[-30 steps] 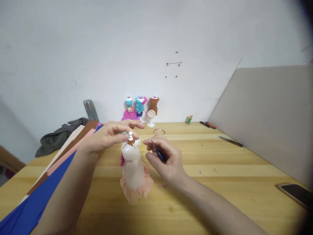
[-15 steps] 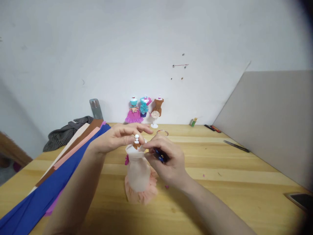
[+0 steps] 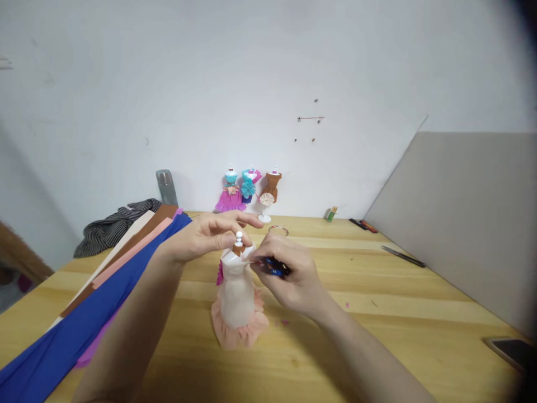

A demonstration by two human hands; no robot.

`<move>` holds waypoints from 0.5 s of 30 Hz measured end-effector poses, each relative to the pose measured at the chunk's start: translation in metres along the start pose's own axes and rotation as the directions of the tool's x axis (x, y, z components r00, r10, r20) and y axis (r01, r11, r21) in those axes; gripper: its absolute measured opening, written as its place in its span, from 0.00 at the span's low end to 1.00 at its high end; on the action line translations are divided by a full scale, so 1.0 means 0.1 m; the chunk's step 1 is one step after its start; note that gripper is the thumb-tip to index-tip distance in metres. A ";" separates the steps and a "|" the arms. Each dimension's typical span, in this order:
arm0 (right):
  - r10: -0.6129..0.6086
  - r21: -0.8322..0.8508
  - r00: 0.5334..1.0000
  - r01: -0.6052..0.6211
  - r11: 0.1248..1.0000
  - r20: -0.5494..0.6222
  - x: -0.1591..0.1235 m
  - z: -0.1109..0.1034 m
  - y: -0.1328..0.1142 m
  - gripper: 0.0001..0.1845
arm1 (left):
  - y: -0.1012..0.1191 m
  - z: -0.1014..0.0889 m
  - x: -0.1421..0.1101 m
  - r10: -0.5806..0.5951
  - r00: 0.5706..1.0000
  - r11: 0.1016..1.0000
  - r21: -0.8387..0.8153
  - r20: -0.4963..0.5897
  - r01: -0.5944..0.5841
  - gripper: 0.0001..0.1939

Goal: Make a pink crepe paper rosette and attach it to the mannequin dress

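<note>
A miniature dress form (image 3: 237, 296) stands on the table in front of me, dressed in pale cream with a ruffled peach hem (image 3: 239, 333) and a magenta trim at its left side. Its white knob (image 3: 239, 238) sits above a small brown collar piece. My left hand (image 3: 210, 235) has its thumb and index finger around the knob, the other fingers stretched out above. My right hand (image 3: 289, 268) is closed on a dark tool with blue glints (image 3: 274, 266), whose kind is unclear. The right fingertips are at the form's upper right edge.
Strips of blue (image 3: 104, 302), peach and brown material lie at left beside a striped cloth (image 3: 109, 229) and a flask (image 3: 166, 187). Several dressed forms (image 3: 230, 196) stand by the wall. Tweezers (image 3: 403, 256), a green-labelled small item (image 3: 331, 214) and a phone-like object (image 3: 509, 351) are at right.
The dress form's top has shifted slightly right, and its rim now looks lower at the right fingers. Both hands stay at the form; the view has tilted a little.
</note>
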State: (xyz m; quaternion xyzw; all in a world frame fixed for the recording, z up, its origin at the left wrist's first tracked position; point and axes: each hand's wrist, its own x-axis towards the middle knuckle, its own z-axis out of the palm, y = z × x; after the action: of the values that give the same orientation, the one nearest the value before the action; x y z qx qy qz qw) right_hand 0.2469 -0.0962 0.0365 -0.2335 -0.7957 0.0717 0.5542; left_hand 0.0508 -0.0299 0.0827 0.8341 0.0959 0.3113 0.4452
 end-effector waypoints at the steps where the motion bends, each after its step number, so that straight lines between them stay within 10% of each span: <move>1: -0.011 0.007 1.000 0.011 1.000 0.015 -0.01 -0.02 0.00 0.11 | 0.01 0.00 0.00 0.006 1.000 1.000 0.003 0.005 -0.006 0.10; 10: 0.174 0.140 0.976 -0.155 0.978 -0.133 -0.09 -0.01 0.04 0.11 | 0.05 0.03 -0.02 0.006 1.000 0.997 0.071 0.015 -0.007 0.10; 15: 0.519 0.377 0.849 -0.450 0.810 -0.101 -0.08 -0.01 0.09 0.07 | 0.14 0.09 -0.04 0.015 0.999 0.986 0.165 -0.044 -0.008 0.09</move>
State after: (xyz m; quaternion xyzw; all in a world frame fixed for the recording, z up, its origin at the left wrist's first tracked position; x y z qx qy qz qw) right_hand 0.2531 -0.0917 0.0270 -0.3363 -0.6251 0.3233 0.6258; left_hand 0.0517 -0.0458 0.0890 0.8613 0.1265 0.3236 0.3708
